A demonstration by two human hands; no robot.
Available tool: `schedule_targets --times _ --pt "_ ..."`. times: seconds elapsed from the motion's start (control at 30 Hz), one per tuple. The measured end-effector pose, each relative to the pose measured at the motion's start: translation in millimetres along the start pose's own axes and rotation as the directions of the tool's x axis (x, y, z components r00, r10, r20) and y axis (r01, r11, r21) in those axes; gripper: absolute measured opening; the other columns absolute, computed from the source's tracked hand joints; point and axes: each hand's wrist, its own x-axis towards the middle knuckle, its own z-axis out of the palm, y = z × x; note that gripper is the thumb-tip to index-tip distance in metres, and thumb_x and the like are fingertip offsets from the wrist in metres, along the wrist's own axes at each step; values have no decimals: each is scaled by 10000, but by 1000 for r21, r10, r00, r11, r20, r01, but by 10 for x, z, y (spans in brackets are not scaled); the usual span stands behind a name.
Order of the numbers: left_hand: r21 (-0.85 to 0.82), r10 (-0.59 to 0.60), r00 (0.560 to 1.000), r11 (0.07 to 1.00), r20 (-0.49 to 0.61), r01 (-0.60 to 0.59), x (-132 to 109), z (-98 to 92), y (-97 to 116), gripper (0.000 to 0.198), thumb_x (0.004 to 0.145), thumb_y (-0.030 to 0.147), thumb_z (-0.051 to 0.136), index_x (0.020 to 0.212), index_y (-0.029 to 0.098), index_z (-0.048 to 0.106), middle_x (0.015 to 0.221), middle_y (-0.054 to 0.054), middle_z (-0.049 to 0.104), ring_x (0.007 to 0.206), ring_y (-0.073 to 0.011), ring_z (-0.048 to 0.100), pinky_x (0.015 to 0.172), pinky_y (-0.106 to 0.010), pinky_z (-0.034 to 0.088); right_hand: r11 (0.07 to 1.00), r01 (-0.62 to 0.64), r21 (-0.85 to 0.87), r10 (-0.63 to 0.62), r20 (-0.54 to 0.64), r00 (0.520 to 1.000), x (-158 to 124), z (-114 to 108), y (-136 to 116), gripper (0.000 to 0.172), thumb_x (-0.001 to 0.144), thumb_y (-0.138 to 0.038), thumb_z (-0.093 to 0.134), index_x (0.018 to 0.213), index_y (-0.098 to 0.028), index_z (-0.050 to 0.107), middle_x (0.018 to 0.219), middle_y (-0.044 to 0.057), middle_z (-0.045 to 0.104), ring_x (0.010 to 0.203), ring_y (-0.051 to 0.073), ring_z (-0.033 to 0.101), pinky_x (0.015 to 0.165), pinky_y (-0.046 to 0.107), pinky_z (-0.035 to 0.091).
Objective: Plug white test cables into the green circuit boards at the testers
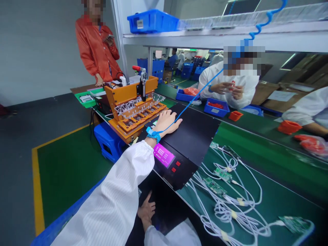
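Observation:
My left hand (166, 123), palm down with its fingers spread, lies on the flat top of a black box (192, 131). A blue wrist strap (153, 134) circles that wrist, and its coiled blue cord runs up to the right. Below the hand, the box front carries a lit purple display (164, 155) and two red buttons (175, 166). Beyond my fingertips stands an orange test fixture (133, 112) with a red-handled toggle clamp (140, 77). Lower down, under the table edge, my right hand (147, 210) has its fingers apart, with nothing visible in it.
Green circuit boards (215, 186) with bundled white cables (230, 213) cover the bench at right. A blue stool (109, 143) stands under the fixture. A person in red (96, 51) stands behind. Across the bench, a person in white handles small red parts near blue bins (216, 108).

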Motion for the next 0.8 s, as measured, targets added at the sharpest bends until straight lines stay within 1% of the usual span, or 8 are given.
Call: schedule_targets --times 0.2,0.3,0.43,0.53,0.67,0.8 --pt "6 6 1000 1000 -10 -6 21 37 -19 515 1069 495 470 1419 144 610 1509 -174 543 1428 -312 467 1204 -423 345 1000 -3 8 3 13 1000 10 -5 18 1181 505 -282 932 1577 -301 437 1070 81 573 1074 400 624 971 535 451" --pt "14 10 1000 1000 -18 -10 22 43 -22 510 1069 494 473 1412 145 614 1499 -174 552 1415 -310 480 1199 -421 352 1000 1 15 -1 19 1000 11 -11 27 1219 497 -313 940 1595 -288 412 1082 92 580 1093 412 619 982 537 442" --pt "16 15 1000 1000 -24 -15 23 48 -27 505 1070 504 468 1402 154 620 1493 -169 558 1413 -309 482 1196 -420 354 1000 5 23 -6 12 1000 -5 -20 27 1256 505 -294 926 1625 -285 358 1092 98 582 1102 415 614 984 535 443" --pt "14 14 1000 1000 -22 -14 28 55 -30 489 1072 499 466 1384 160 630 1490 -168 559 1413 -309 485 1198 -424 353 1000 4 6 -4 -1 1000 -16 -19 24 1246 520 -292 913 1631 -277 349 1109 107 585 1114 414 611 994 527 443" --pt "4 11 1000 1000 -24 -11 31 58 -32 486 1066 493 482 1402 170 619 1504 -159 551 1433 -308 464 1212 -423 341 1000 5 11 -5 6 1000 -8 -17 38 1217 527 -295 900 1618 -316 363 1119 94 592 1133 411 612 1000 517 447" --pt "-1 12 1000 1000 -23 -12 29 56 -30 490 1067 496 476 1398 166 621 1504 -159 549 1426 -309 469 1215 -427 339 1000 25 1 -25 20 999 -10 -32 67 1186 563 -325 895 1623 -294 364 1132 106 593 1126 410 622 994 508 448"
